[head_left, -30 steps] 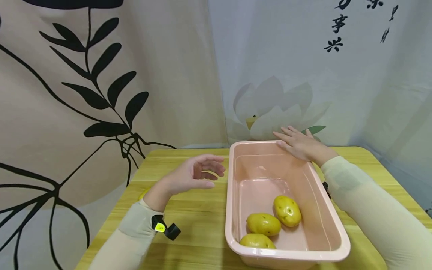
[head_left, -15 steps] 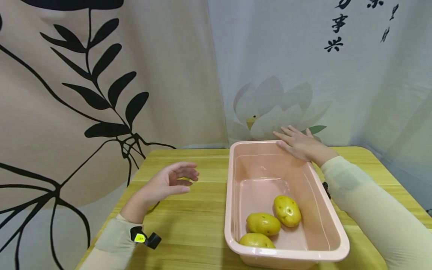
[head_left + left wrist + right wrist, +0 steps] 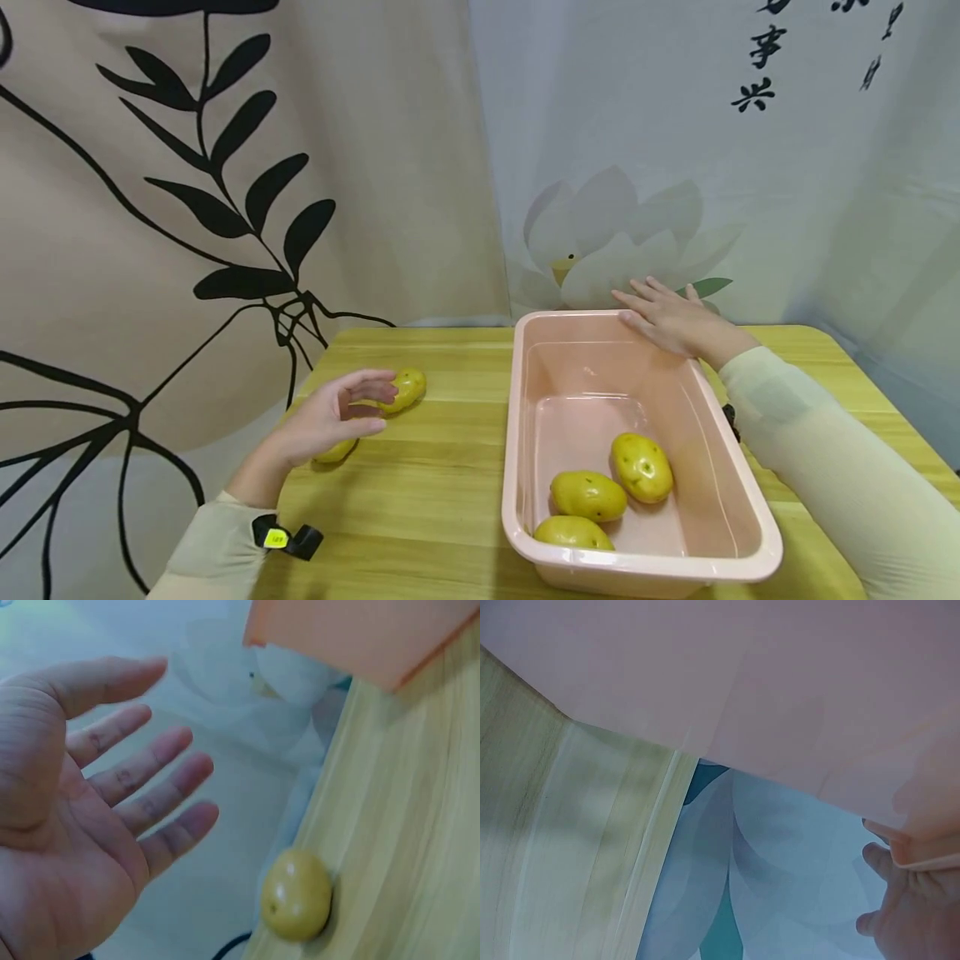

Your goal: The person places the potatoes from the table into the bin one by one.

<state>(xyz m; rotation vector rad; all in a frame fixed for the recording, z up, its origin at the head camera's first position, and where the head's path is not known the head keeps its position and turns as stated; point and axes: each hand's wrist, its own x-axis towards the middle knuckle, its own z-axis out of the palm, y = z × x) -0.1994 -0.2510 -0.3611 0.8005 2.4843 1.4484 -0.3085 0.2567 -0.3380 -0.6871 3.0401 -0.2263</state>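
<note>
My left hand [image 3: 330, 421] hovers over the left part of the table, fingers loosely bent, with nothing in it. One yellow potato [image 3: 408, 389] lies just beyond its fingertips, partly covered by them in the head view. Under the hand a second potato [image 3: 337, 452] is mostly hidden. In the left wrist view the palm faces the camera and a potato [image 3: 296, 895] sits near the table edge. My right hand [image 3: 675, 323] rests with spread, straight fingers on the far right corner of a pink plastic basin [image 3: 641, 568]. Three potatoes [image 3: 588, 495] lie inside, toward its near end.
The wooden table [image 3: 420, 517] carries the basin on its right half. Behind it hangs a curtain [image 3: 405, 167] printed with dark leaves and a lotus. Each wrist wears a small black camera, the left one [image 3: 303, 542] with a yellow label.
My left hand has moved left and toward me, away from the basin, and the potatoes by it have come into view. The right hand has stayed on the rim.
</note>
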